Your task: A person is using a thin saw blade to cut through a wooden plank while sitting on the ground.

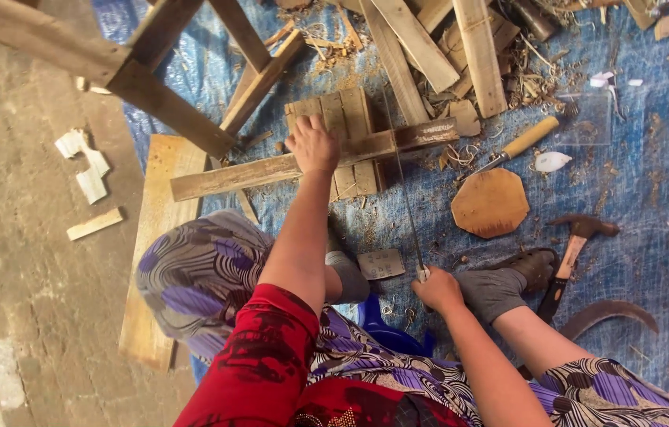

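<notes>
My left hand point(312, 145) presses down on a long wooden strip point(240, 174) that lies across a small block of joined boards point(346, 119). Nearer my body, my right hand point(437, 289) grips the handle end of a thin saw blade point(407, 207). The blade runs away from me and meets the strip just right of my left hand. I sit low on a blue tarp point(651, 182), and my feet in grey socks point(493, 291) rest near the work.
To the right lie a wooden-handled chisel point(520, 142), an octagonal wood piece point(490, 202), a hammer point(576, 245) and a curved blade point(611, 312). A plank point(156, 237) lies at the left under a wooden frame point(137, 71). Offcuts point(429, 39) are piled at the top.
</notes>
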